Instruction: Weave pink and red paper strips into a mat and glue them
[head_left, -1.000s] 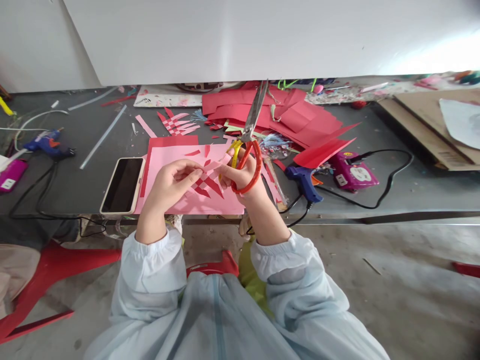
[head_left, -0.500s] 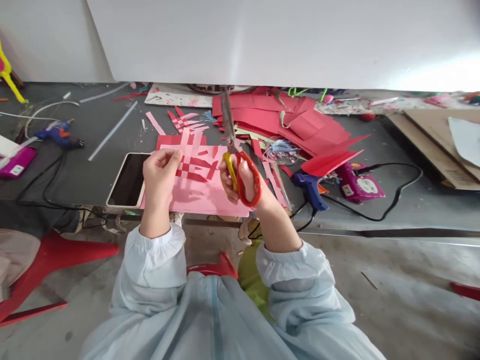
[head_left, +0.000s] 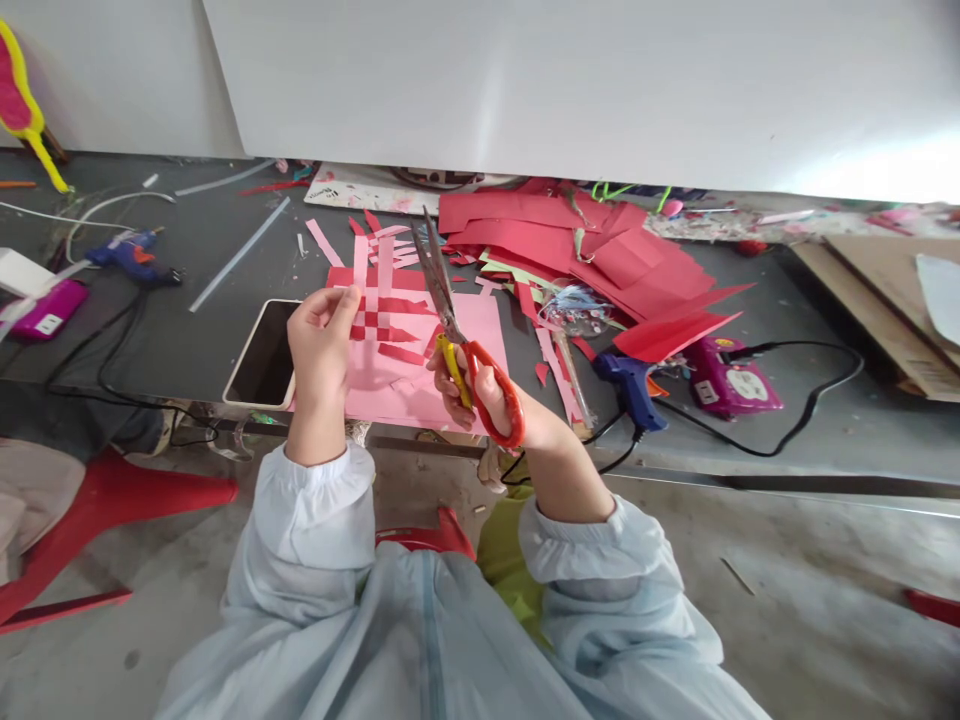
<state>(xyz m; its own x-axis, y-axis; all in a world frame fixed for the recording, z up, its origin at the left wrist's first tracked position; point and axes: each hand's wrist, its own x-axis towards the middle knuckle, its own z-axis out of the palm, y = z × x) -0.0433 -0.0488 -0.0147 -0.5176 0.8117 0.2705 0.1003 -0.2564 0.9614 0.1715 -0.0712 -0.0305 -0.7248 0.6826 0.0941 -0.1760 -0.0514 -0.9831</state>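
- A woven paper piece (head_left: 375,318), pink strips laced through pointed red ones in a small checkerboard, is held up above the pink sheets at the table's near edge.
- The left hand (head_left: 322,330) pinches the piece by its left side, thumb against curled fingers.
- The right hand (head_left: 489,388) grips scissors (head_left: 451,325) through their smooth loops, one red, one yellow; the metal blades, parted in a narrow V, point up and away, just right of the weave.
- Beneath lie flat, matte pink sheets (head_left: 420,395), with a red sheet (head_left: 341,280) showing along the far edge.
- A smartphone (head_left: 262,355), dark and glossy in a pale, round-cornered case, lies just left of the paper.
- Beyond the scissors, red paper sheets (head_left: 540,235) overlap in a loose fan, near silky pale-blue tassels (head_left: 577,305).
- To the right, a blue plastic glue gun (head_left: 634,388) lies near a shiny purple box (head_left: 731,378).
- Stiff brown cardboard (head_left: 885,310) lies farther right on the smooth gray table (head_left: 210,210), below a glossy white panel (head_left: 525,90).
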